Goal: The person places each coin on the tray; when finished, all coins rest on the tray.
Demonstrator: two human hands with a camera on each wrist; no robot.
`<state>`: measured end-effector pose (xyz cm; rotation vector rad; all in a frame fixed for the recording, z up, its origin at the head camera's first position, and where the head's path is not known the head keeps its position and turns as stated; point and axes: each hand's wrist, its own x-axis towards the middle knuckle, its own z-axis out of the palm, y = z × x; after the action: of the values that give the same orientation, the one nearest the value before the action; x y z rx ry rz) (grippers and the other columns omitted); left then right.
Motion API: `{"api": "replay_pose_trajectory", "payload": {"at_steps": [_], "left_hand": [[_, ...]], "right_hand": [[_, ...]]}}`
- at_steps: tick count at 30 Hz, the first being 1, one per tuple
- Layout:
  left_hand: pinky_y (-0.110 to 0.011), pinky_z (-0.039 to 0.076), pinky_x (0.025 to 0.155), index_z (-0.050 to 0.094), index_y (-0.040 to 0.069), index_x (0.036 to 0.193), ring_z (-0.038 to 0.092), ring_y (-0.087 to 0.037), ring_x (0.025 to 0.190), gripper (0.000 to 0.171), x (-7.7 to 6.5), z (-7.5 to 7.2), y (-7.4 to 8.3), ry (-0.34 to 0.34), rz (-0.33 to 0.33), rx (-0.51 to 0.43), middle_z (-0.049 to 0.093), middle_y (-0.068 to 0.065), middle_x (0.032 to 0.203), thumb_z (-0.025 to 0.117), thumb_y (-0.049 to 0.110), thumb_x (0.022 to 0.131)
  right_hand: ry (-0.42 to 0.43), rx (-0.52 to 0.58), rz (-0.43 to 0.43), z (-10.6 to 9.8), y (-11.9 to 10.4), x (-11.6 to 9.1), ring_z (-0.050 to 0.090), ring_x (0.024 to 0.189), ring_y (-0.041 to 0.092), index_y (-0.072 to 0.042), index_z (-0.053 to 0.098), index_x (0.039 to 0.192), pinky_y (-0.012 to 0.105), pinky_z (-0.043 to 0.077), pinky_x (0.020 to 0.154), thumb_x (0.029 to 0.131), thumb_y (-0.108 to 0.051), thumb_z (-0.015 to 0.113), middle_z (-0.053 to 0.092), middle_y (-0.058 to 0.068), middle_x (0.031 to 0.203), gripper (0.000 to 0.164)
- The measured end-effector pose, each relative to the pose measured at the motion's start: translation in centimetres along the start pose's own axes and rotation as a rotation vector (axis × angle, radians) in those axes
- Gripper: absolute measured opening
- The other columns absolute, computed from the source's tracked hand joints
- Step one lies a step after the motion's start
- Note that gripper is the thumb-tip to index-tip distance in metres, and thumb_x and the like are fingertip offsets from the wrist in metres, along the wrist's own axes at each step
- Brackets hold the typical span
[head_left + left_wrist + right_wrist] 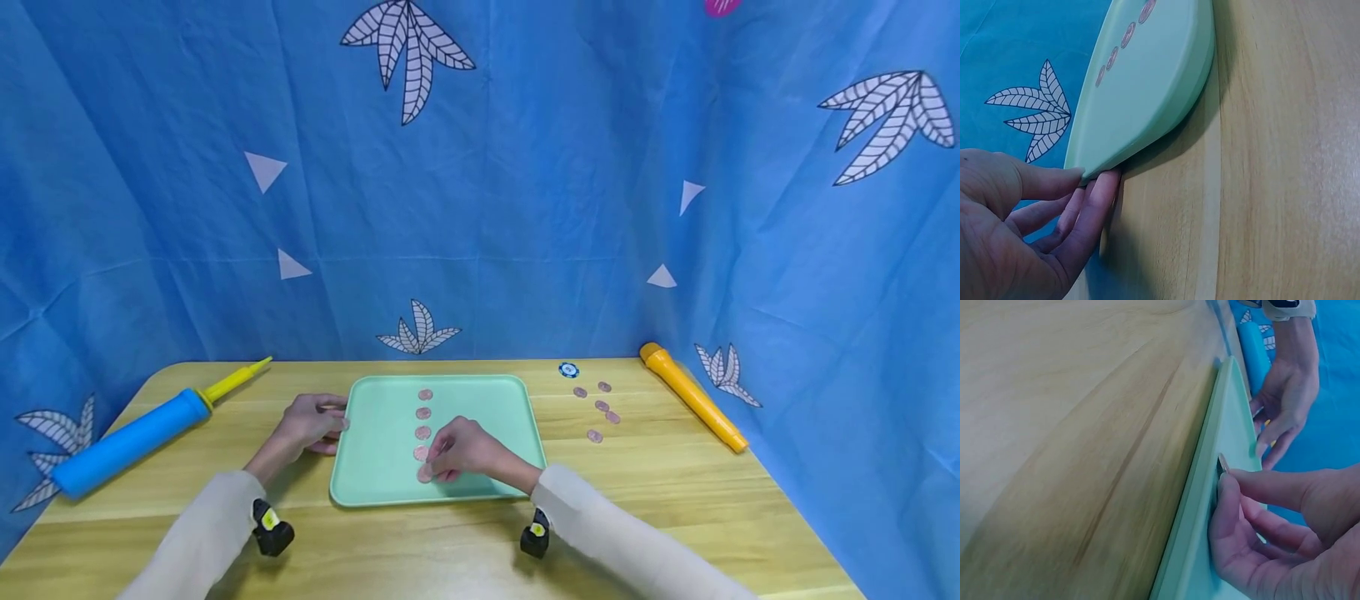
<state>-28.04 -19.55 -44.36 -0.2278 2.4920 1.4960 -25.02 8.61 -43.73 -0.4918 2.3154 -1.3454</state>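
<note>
A pale green tray (375, 442) lies on the wooden table, with several copper-coloured coins (423, 413) in a column down its middle. My left hand (306, 423) grips the tray's left rim; in the left wrist view the thumb of this hand (1016, 219) lies on top of the rim and the fingers are under it. Between thumb and fingertips my right hand (467, 450) pinches a coin (1222, 464) at the near end of the column. The right wrist view shows that coin tilted on edge, partly covered by the right hand (1279, 531).
Right of the tray are several loose coins (595, 436) and a blue-and-white poker chip (569, 370). An orange toy microphone (693, 398) lies at the table's right edge. On the left is a blue balloon pump (131, 443) with a yellow nozzle. A blue curtain (480, 183) hangs behind.
</note>
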Motion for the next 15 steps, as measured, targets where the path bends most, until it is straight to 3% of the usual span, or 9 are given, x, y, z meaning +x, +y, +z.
{"api": "replay_pose_trajectory", "payload": {"at_steps": [4, 15], "left_hand": [[-0.033, 0.066, 0.063, 0.052, -0.008, 0.147, 0.072, -0.016, 0.079, 0.051, 0.01, 0.13, -0.08, 0.005, -0.005, 0.008, 0.064, -0.030, 0.135, 0.065, -0.002, 0.099], [-0.033, 0.066, 0.063, 0.052, -0.009, 0.146, 0.073, -0.016, 0.080, 0.050, 0.05, -0.03, 0.03, -0.011, 0.004, 0.004, 0.063, -0.032, 0.134, 0.065, -0.002, 0.098]], "right_hand": [[0.014, -0.035, 0.028, 0.50, -0.25, 0.01, 0.064, 0.057, 0.014, 0.005, 0.074, 0.079, 0.028, 0.061, 0.060, 0.084, -0.005, 0.086, 0.072, 0.013, 0.069, 0.017], [0.048, -0.090, 0.050, 1.10, -0.58, 0.29, 0.064, 0.056, 0.014, 0.001, 0.072, 0.075, 0.026, 0.060, 0.056, 0.085, -0.004, 0.085, 0.071, 0.010, 0.067, 0.018]]}}
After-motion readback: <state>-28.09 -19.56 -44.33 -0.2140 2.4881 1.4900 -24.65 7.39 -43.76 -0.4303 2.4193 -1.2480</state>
